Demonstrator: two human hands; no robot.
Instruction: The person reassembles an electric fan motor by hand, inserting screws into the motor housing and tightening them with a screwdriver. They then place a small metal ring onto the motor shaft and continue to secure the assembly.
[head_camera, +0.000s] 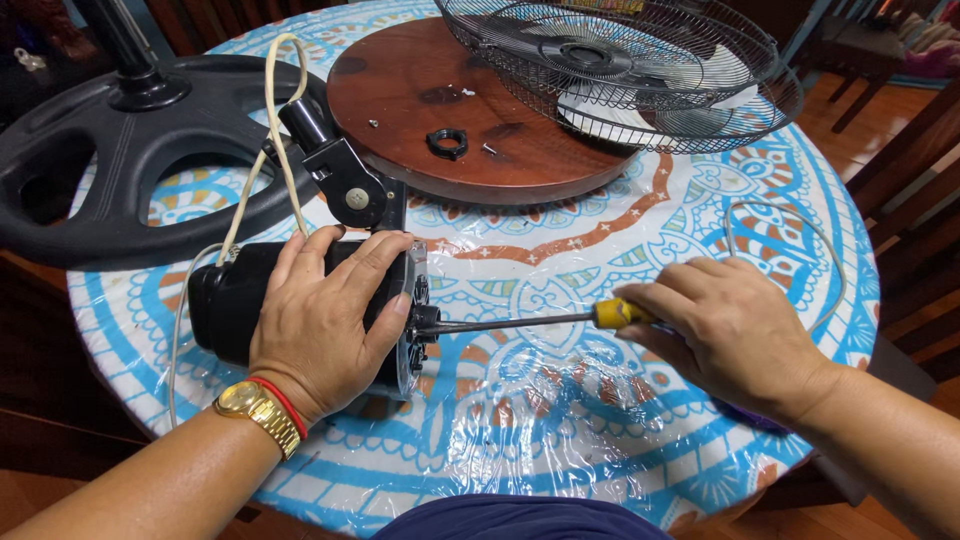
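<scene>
While our left hand (325, 315) clamps over the black fan motor housing (240, 300) at the near left of the table (560, 440), our right hand (735, 335) is closed round the yellow-handled screwdriver (560, 320); its shaft runs left, tip at the motor's front face; a cream cord (275, 110) loops away from the housing toward the far left, over the black fan base (100, 190); far centre sits a round wooden board (420, 120) with a black ring nut (447, 143); wire fan guard (620, 65) lies at the far right, overlapping the board.
</scene>
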